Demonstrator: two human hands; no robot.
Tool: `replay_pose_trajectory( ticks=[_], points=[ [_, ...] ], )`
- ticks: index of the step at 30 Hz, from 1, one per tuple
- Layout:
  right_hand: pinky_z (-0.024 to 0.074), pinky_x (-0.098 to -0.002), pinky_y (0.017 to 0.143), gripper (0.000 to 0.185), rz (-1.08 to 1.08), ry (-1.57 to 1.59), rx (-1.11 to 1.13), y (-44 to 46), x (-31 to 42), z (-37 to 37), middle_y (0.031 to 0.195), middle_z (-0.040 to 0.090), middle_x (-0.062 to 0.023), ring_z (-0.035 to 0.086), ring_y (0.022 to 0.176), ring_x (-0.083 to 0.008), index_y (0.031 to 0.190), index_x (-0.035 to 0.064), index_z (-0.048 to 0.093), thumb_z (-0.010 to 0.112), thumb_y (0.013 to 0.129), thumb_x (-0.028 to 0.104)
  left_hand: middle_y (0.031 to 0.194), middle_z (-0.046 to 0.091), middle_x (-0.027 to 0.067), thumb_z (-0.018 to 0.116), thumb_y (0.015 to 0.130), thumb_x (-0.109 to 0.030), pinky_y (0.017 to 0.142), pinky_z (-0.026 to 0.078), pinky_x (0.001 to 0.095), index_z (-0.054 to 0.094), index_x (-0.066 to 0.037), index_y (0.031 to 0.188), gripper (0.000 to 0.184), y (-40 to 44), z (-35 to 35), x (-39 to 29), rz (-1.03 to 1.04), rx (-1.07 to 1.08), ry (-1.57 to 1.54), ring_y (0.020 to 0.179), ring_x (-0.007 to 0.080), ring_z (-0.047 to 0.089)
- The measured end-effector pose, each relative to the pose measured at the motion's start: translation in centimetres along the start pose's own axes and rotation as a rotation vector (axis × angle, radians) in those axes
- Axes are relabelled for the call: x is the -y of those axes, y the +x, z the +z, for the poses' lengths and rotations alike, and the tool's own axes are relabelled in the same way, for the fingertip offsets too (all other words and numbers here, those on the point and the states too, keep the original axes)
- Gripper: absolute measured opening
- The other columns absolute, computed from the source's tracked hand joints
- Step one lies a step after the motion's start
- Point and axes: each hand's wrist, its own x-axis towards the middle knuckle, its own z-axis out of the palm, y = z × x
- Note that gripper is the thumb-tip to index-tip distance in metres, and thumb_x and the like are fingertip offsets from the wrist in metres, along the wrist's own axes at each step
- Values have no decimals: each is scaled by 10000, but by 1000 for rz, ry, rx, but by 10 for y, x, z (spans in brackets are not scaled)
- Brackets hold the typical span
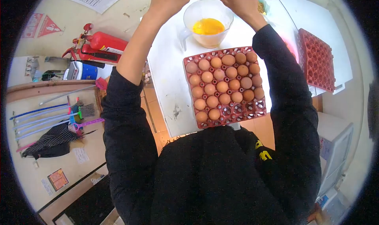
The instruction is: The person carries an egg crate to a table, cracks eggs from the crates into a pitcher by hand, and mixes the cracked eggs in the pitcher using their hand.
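Note:
Both my hands are raised at the top edge of the view, above a clear jug with yellow egg in it. A brown piece of egg shows at the fingertips of my left hand, with a clear strand hanging below it. The fingers of my right hand are pinched on a pale bit, too small and cut off to name. Nearer to me, a red tray holds several brown eggs, with a few hollows bare in its front rows.
An empty red tray lies at the right on the white table. Beyond my right wrist is a container with yellowish bits. Red fire extinguishers are at the left, with long-handled tools below them.

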Motion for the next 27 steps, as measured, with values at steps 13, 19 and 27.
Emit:
replay_pose_trajectory(
  ticks=[13,19,27],
  points=[
    [476,-326,597,234,-23,169,221,48,25,9,719,640,-54,608,657,-234,796,96,661,610,688,298,979,562,121,633,761,-249,692,489,268,463,17,1127,483,-50,51,52,-876,56,-976,808,185,593],
    [472,-360,643,338,-130,105,385,63,56,36,737,634,-76,608,731,-249,924,134,620,640,619,280,1003,547,166,549,832,-187,745,493,293,383,47,1175,447,-86,52,60,-1010,-80,-1450,840,235,588],
    [424,-223,456,443,-13,736,684,78,80,44,807,644,-105,569,574,-103,1108,78,506,595,679,143,1044,527,169,544,831,-196,811,477,334,425,38,1122,392,-120,25,77,-1061,-231,-1617,890,257,569]
  ],
)
